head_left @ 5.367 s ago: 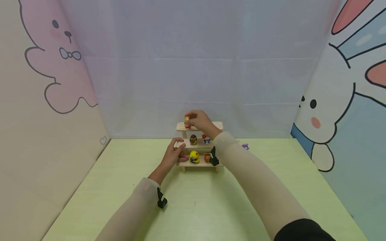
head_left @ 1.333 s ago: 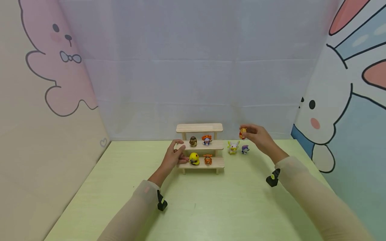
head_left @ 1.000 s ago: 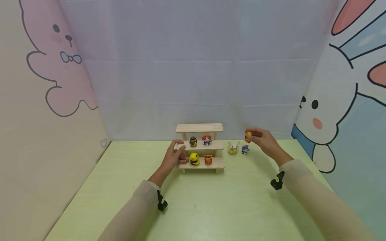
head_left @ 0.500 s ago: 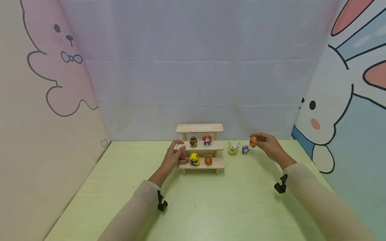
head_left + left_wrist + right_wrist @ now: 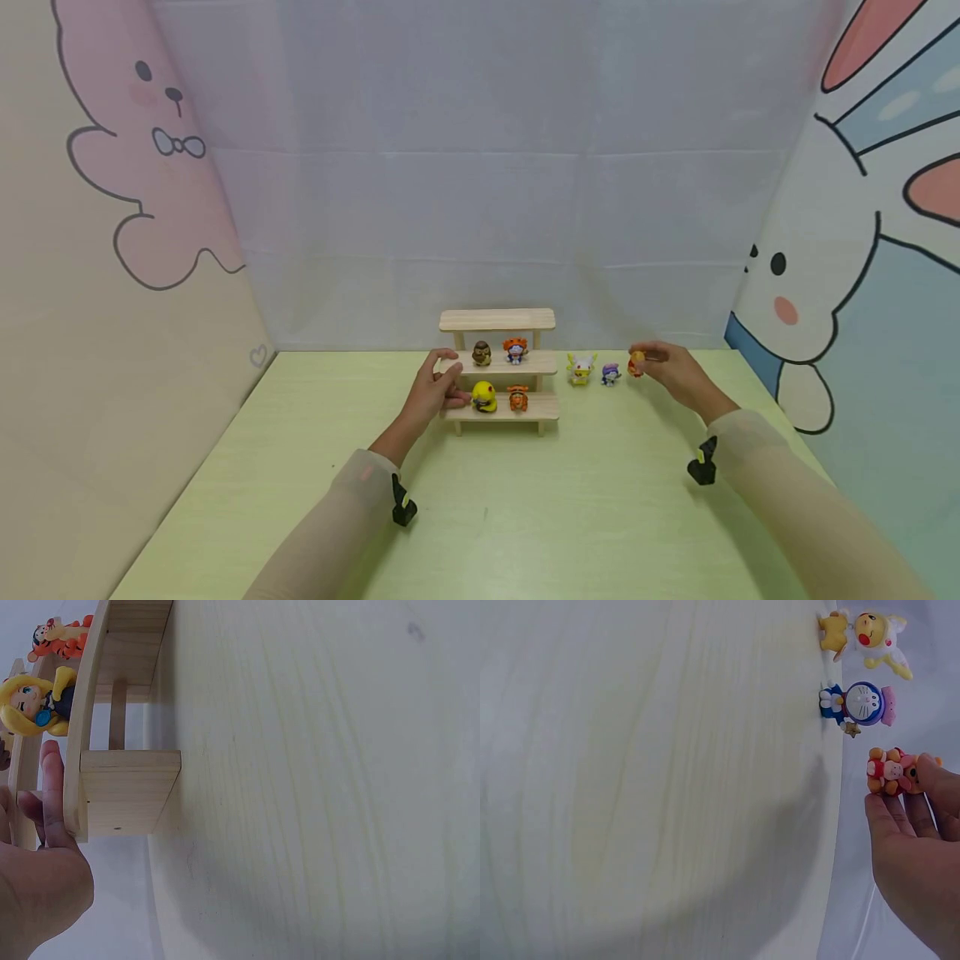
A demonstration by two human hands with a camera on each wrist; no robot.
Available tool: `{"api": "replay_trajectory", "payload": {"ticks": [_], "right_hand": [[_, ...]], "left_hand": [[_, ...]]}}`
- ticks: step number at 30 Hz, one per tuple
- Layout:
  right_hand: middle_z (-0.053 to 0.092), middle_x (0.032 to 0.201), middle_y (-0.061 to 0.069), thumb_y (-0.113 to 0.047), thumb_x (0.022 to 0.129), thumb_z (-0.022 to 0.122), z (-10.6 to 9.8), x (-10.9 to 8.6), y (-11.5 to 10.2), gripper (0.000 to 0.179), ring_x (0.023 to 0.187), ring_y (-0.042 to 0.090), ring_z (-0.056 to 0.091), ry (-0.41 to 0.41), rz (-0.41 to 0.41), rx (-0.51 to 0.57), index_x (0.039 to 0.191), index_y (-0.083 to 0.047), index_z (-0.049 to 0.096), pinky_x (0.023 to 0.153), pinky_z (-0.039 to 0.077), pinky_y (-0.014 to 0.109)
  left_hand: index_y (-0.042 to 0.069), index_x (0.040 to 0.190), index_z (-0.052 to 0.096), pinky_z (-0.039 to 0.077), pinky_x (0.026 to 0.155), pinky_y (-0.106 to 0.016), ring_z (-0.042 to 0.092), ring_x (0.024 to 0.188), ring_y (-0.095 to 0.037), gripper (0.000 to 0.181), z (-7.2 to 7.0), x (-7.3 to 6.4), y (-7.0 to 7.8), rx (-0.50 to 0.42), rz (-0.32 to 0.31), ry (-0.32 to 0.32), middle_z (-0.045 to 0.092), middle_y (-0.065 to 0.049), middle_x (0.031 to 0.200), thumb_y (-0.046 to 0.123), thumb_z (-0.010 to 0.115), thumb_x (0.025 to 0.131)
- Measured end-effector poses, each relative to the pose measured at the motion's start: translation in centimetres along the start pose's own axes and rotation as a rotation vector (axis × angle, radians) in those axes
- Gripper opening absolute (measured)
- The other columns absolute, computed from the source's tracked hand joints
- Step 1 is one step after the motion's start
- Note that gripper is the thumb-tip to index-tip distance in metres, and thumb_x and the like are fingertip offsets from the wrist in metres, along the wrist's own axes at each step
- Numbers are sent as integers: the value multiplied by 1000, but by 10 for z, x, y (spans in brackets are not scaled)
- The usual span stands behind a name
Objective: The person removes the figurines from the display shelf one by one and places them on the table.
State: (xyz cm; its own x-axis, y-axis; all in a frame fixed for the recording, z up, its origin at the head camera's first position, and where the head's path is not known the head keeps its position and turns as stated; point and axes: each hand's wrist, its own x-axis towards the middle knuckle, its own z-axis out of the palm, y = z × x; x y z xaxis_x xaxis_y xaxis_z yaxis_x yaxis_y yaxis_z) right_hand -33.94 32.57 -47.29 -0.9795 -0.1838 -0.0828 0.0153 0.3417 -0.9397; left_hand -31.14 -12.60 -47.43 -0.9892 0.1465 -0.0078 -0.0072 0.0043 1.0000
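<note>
At the right, my right hand [image 5: 678, 372] pinches a small orange-yellow and red figurine [image 5: 891, 772] between thumb and fingertips. It is upright, low by the tabletop; the right wrist view shows a gap beneath it. Left of it stand a blue-and-purple cat figurine [image 5: 611, 374] and a white-and-yellow figurine [image 5: 581, 368]. My left hand [image 5: 426, 392] holds the left end of a three-tier wooden display stand [image 5: 497, 320], one finger lying along the lower board. That board carries a yellow-haired doll figurine [image 5: 34, 703] and an orange tiger figurine [image 5: 518, 398].
The middle board bears a brown owl-like figurine [image 5: 482, 353] and an orange-and-blue figurine [image 5: 515, 350]. A pale green table [image 5: 480, 517] reaches back to a white cloth backdrop [image 5: 480, 208]. Printed side panels [image 5: 892, 400] stand left and right.
My right hand has lifted the orange-yellow figurine off the top board, carried it right and lowered it beside the two figurines on the table. My left hand has stayed at the stand.
</note>
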Motion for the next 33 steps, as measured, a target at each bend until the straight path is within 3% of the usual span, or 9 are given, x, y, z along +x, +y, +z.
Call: {"api": "replay_trajectory", "payload": {"ticks": [3, 10, 15, 25, 33], "right_hand": [[44, 152, 29, -12, 108, 57, 0, -1, 3, 49, 132, 31, 51, -1, -1, -10, 151, 6, 42, 116, 43, 51], [42, 152, 32, -8, 107, 56, 1, -3, 10, 47, 138, 41, 46, -16, -14, -10, 148, 9, 43, 105, 52, 35], [41, 152, 34, -5, 106, 57, 0, 1, 16, 45, 129, 29, 54, -13, -4, 4, 146, 11, 44, 97, 55, 24], [40, 151, 37, -2, 105, 59, 1, 0, 18, 47, 112, 13, 61, -14, 27, 32, 146, 14, 43, 92, 57, 24], [38, 154, 36, -2, 105, 58, 1, -4, 13, 50, 125, 30, 56, -21, 18, 10, 148, 13, 40, 95, 57, 27]], "left_hand": [[16, 136, 48, 64, 62, -30, 74, 64, -18, 28, 0, 0, 0, 0, 1, -3, 53, -6, 65, 24, 55, 110], [15, 137, 47, 64, 61, -30, 74, 64, -18, 29, 1, -1, 1, 3, -2, 0, 52, -5, 64, 24, 54, 110], [14, 138, 47, 64, 61, -30, 74, 64, -18, 31, 1, -2, 2, 8, -6, 3, 52, -5, 64, 25, 54, 110], [12, 139, 46, 64, 60, -29, 74, 63, -17, 33, 1, -3, 3, 12, -5, 9, 51, -4, 64, 24, 54, 110], [7, 145, 42, 65, 63, -32, 74, 64, -16, 41, 1, -4, 5, 29, -4, 2, 51, -4, 63, 25, 53, 110]]}}
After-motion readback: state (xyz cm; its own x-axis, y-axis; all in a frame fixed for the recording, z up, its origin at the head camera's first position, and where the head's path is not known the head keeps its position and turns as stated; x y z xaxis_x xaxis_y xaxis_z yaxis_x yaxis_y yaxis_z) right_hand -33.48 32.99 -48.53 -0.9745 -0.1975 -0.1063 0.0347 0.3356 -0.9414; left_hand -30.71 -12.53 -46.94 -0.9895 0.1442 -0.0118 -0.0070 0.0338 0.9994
